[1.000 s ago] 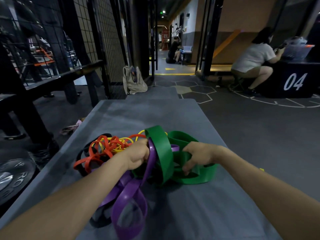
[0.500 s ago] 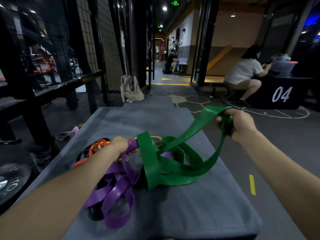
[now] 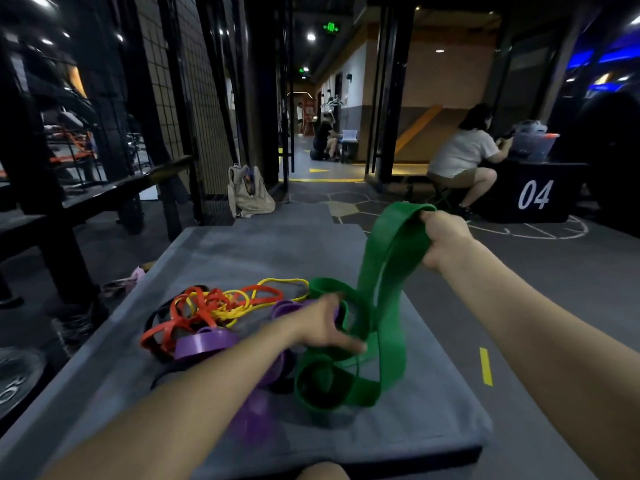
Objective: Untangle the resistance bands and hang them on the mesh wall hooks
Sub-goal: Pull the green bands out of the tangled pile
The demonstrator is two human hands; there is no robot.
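Right hand grips the green band, lifted toward frame right to free it; left hand, fingers spread, reaches into the lower loops on the worktop.

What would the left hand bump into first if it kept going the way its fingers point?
Probably the green band. The left hand is open over the pile, its fingers spread toward the green loops on the grey mat. They look about touching already, though blur makes depth uncertain.
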